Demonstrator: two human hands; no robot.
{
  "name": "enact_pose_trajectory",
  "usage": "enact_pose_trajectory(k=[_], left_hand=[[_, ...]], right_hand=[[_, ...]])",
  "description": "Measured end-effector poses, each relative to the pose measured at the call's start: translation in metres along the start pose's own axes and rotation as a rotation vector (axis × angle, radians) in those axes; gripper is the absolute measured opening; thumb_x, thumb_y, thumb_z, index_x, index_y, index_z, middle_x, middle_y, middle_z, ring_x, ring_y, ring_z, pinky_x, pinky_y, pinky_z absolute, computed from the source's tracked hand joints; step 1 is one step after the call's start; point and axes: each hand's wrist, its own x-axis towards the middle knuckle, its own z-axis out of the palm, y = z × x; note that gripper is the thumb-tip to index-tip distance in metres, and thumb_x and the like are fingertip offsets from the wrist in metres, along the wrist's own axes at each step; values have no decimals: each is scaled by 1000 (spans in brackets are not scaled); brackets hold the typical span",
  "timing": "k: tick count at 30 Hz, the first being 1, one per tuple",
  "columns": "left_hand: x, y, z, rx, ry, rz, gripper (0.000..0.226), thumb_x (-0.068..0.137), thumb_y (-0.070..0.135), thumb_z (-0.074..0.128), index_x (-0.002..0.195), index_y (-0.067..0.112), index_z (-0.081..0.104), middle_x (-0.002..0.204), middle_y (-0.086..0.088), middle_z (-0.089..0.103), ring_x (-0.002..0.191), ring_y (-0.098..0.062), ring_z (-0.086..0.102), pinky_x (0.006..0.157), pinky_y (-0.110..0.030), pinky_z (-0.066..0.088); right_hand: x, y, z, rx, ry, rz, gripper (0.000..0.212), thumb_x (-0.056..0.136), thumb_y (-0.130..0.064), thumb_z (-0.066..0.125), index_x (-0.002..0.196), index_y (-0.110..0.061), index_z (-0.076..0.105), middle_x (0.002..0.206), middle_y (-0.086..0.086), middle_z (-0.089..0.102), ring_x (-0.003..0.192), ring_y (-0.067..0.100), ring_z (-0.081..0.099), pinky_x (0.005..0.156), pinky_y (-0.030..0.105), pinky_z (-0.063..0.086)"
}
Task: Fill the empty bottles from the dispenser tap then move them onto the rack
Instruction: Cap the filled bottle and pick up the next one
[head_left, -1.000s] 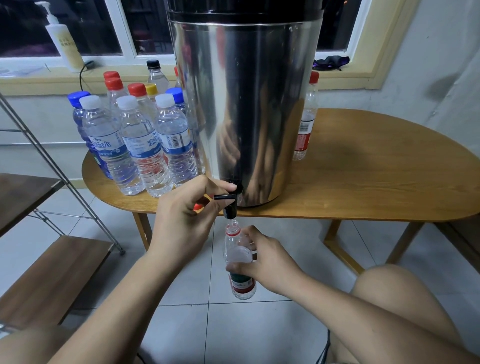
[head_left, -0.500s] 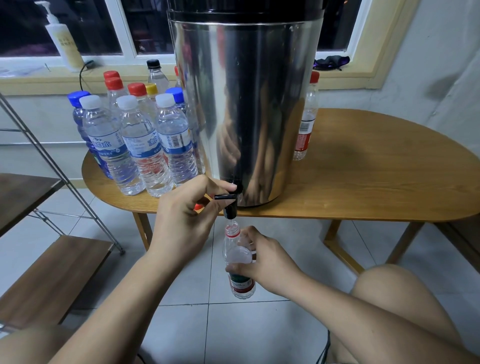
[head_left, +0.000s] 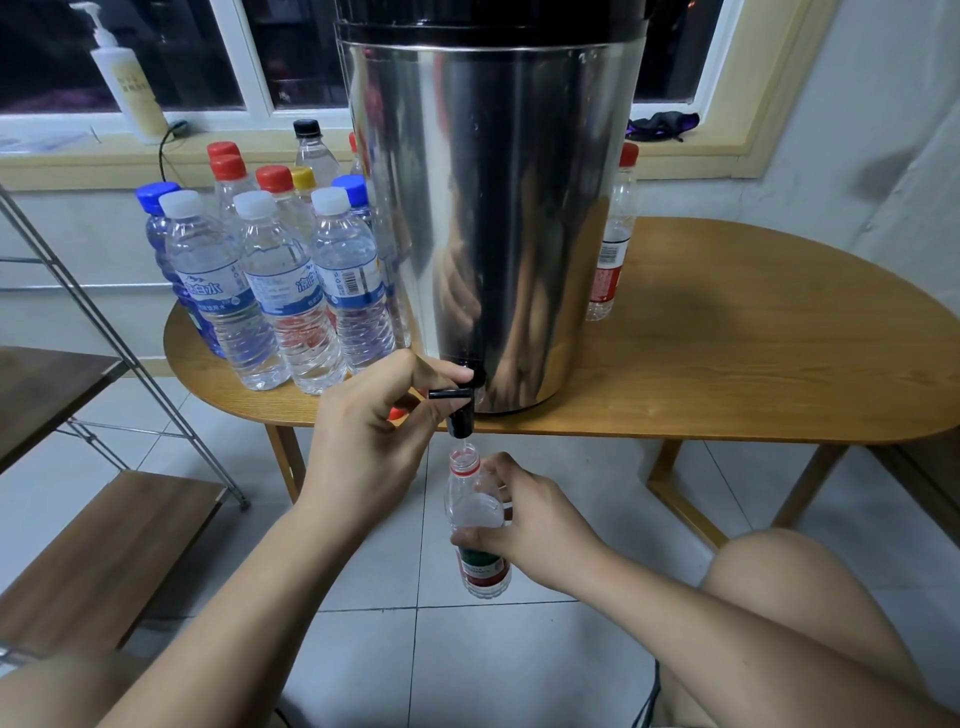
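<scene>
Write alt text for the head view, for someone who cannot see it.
A person's right hand holds an uncapped bottle under the black tap of a steel dispenser, while the left hand grips the tap lever. The dispenser stands on a wooden table beside a cluster of capped bottles; a rack with wooden shelves is at the left.

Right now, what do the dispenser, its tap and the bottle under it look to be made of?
The dispenser looks like polished metal, probably stainless steel: its wall mirrors the hands and nearby bottles. The tap is matte black, likely plastic, with no metallic shine. The bottle, gripped by the right hand, looks like thin clear plastic: it is see-through, with a printed label.
</scene>
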Motion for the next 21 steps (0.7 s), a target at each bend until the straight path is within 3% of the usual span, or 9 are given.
enact_pose_trajectory(k=[13, 21], left_hand=[[0, 1, 0, -16, 5, 5, 19, 92, -5, 80, 102, 12, 77, 109, 11, 79, 103, -13, 76, 82, -28, 58], [0, 0, 0, -8, 7, 16, 20, 91, -7, 81, 100, 11, 77, 110, 11, 79, 105, -10, 76, 84, -20, 53]], right_hand=[[0, -1, 1, -2, -5, -4, 62, 74, -50, 94, 117, -47, 48, 118, -21, 67, 110, 6, 67, 96, 36, 61], [-1, -1, 1, -14, -7, -15, 61, 75, -50, 93, 116, -47, 48, 117, -19, 67, 110, 7, 68, 96, 37, 62]])
